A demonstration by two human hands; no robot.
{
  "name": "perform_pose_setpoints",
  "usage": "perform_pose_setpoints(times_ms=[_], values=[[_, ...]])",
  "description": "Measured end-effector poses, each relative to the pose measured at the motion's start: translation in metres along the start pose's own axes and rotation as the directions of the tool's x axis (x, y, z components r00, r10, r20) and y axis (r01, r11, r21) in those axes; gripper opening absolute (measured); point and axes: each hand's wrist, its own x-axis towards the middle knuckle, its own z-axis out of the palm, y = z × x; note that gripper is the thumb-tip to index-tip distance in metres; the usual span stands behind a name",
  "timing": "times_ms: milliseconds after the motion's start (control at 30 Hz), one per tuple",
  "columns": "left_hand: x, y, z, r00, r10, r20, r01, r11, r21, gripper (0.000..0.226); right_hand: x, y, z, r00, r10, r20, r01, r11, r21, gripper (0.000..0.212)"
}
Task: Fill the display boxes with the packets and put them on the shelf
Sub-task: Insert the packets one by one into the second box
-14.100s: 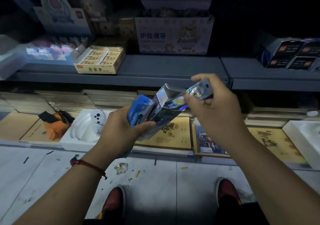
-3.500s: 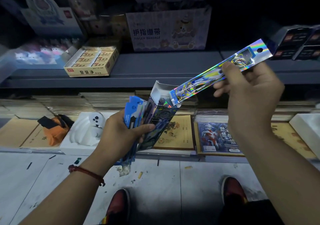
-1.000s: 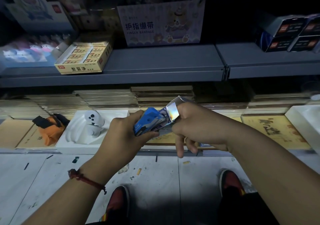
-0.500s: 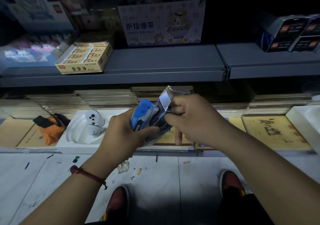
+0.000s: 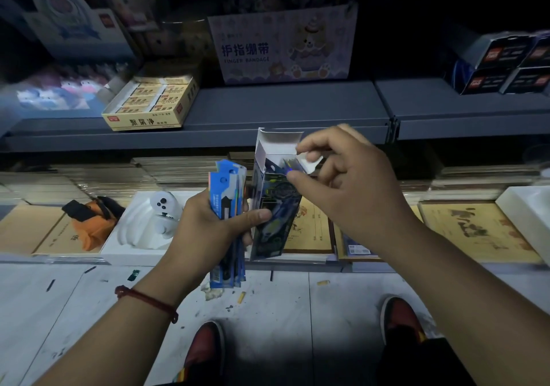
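- The left hand (image 5: 214,228) is closed around two things at once: a sheaf of blue packets (image 5: 227,204) lies against its palm, and its thumb reaches across them to clamp the display box (image 5: 272,207) against the sheaf.
- The display box stands upright in the air, above the front edge of the lower shelf (image 5: 309,262) and below the front edge of the grey shelf (image 5: 282,111). Its top is open, with the white flaps raised.
- A sliver of a shiny holographic packet (image 5: 288,166) shows inside the box's mouth.
- The right hand (image 5: 348,183) is at the box's top right corner. Forefinger and thumb are drawn close together, pinching the side flap there, and the other fingers are loosely bent. I cannot tell whether they also touch the shiny packet.
- The blue packets hang lower than the box, their bottom ends over the floor.
- A red cord (image 5: 145,299) circles the left wrist.
- On the grey shelf, a yellow carton (image 5: 151,102) sits at the front edge on the left, with a pale bear-printed box (image 5: 285,43) further back.
- A white ghost figure (image 5: 163,207) and notebooks (image 5: 476,230) lie on the lower shelf.
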Motion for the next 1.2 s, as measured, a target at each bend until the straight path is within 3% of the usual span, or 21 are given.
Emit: perform_pose_setpoints(times_ms=[133,200,300,400,533,600,767,867,1033,1200], values=[[0.000,0.002,0.000,1.000,-0.004,-0.006,0.003,0.999,-0.047,0.042,0.001,0.001,0.002,0.993,0.112,-0.030,-0.111,0.993,0.027,0.059],[0.000,0.003,0.001,1.000,-0.005,0.002,0.006,0.998,-0.062,0.035,0.001,0.001,0.001,0.960,0.248,0.126,-0.260,0.961,0.090,0.077],[-0.003,0.006,0.003,0.998,-0.011,0.056,0.015,0.997,-0.075,0.024,0.000,0.002,0.002,0.895,0.270,0.354,-0.344,0.924,0.166,0.047],[-0.004,0.008,0.004,0.996,-0.018,0.090,0.029,0.991,-0.128,0.020,0.001,0.003,0.001,0.908,0.247,0.340,-0.326,0.924,0.200,0.031],[-0.005,0.015,0.002,1.000,0.016,0.005,-0.014,0.974,-0.225,0.026,0.002,0.004,-0.001,0.921,0.240,0.308,-0.315,0.923,0.221,0.031],[-0.004,0.018,0.000,0.997,0.043,-0.064,-0.055,0.978,-0.203,0.012,0.001,0.009,0.001,0.919,0.256,0.299,-0.316,0.934,0.169,0.034],[0.000,0.022,-0.003,0.997,-0.071,-0.043,0.051,0.929,-0.368,0.044,-0.003,0.015,0.009,0.903,0.256,0.346,-0.236,0.967,-0.098,0.042],[0.004,0.026,-0.003,0.993,-0.105,-0.061,0.073,0.919,-0.388,0.055,-0.005,0.015,0.015,0.904,0.223,0.364,-0.172,0.971,-0.167,0.041],[0.011,0.021,0.000,0.981,-0.166,-0.101,0.107,0.893,-0.436,0.038,-0.001,0.016,0.017,0.910,0.207,0.358,-0.166,0.976,-0.144,0.039],[0.012,0.014,-0.001,0.984,-0.090,-0.153,0.027,0.927,-0.374,0.014,0.003,0.013,0.014,0.906,0.249,0.342,-0.235,0.968,-0.085,0.037]])
